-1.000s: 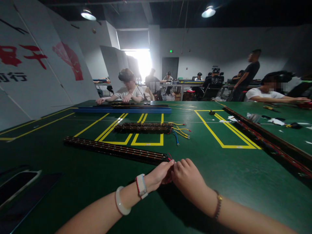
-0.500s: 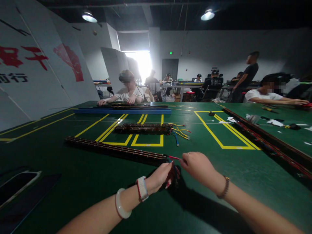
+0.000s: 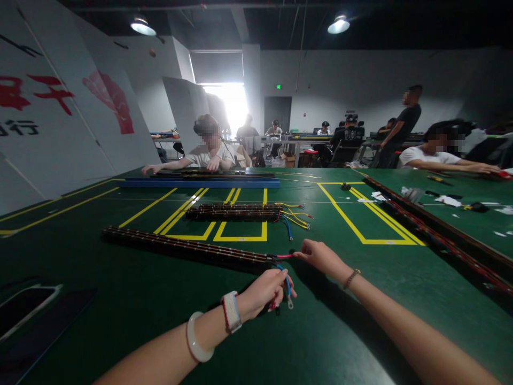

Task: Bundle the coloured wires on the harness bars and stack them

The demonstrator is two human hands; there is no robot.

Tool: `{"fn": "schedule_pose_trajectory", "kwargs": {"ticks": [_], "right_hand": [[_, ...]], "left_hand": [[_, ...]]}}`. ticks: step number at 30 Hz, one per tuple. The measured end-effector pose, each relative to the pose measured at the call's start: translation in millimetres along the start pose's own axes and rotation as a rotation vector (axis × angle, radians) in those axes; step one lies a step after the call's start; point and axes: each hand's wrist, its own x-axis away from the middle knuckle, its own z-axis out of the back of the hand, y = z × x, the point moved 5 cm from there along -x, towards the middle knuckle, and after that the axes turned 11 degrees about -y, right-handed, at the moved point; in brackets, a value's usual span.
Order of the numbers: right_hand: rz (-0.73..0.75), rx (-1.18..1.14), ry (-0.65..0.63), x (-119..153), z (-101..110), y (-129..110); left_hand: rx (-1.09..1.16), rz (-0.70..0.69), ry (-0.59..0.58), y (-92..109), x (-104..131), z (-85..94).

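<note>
A long dark bar assembly (image 3: pixel 188 247) with several copper-coloured strips lies slantwise on the green table, wires leaving its right end. Thumb and fingers of my right hand (image 3: pixel 323 259) are closed on the far end of a red wire (image 3: pixel 284 256), which runs straight out from the bar. My left hand (image 3: pixel 269 291) is just below that end, its fingers curled round a blue wire (image 3: pixel 288 283). The wire's ring terminal (image 3: pixel 290 303) hangs past the fingers. Something red shows under the left fingers, too small to name.
A shorter bar bundle (image 3: pixel 234 212) with yellow and blue wires lies beyond, over yellow tape outlines (image 3: pixel 352 241). Long bars with red wires (image 3: pixel 433 230) run along the right. A dark flat device (image 3: pixel 30 305) lies at the left. A co-worker (image 3: pixel 210 144) sits opposite behind a blue rail (image 3: pixel 200 183).
My right hand has turned and lowered onto the red wire's end, which lies flatter. The blue wire now shows clearly, bent downward over my left fingers. The co-worker's arm opposite has reached out to the left.
</note>
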Motion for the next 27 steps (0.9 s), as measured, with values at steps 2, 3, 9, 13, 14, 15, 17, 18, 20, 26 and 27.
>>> {"fn": "schedule_pose_trajectory", "kwargs": {"ticks": [2,3,9,13,14,15,17,18,20,26,27], "right_hand": [[0.012,-0.014,0.020,-2,-5,2],[0.035,-0.007,0.046,-2,-7,2],[0.238,0.019,0.205,1,-13,-2],[0.275,-0.029,0.199,-1,-18,-2],[0.280,-0.030,0.197,-1,-18,-3],[0.283,-0.031,0.194,-2,-18,-3],[0.288,-0.035,0.188,-2,-18,-4],[0.290,-0.038,0.188,-2,-18,-4],[0.300,-0.043,0.189,-1,-19,-5],[0.313,0.010,0.237,4,-18,-12],[0.314,0.013,0.243,6,-17,-15]], "left_hand": [[-0.005,0.004,-0.023,-2,-1,0.3],[-0.010,0.009,-0.035,-3,-1,0.5],[-0.122,0.046,-0.054,2,0,5.7],[-0.280,0.132,-0.036,12,5,12.8],[-0.345,0.148,-0.034,15,6,14.4],[-0.417,0.158,-0.034,17,8,15.7],[-0.562,0.164,-0.031,18,10,17.5],[-0.630,0.163,-0.018,18,11,18.3],[-0.754,0.151,0.026,15,12,19.4],[-0.888,0.078,0.131,6,10,15.8],[-0.887,0.068,0.144,7,9,14.9]]}}
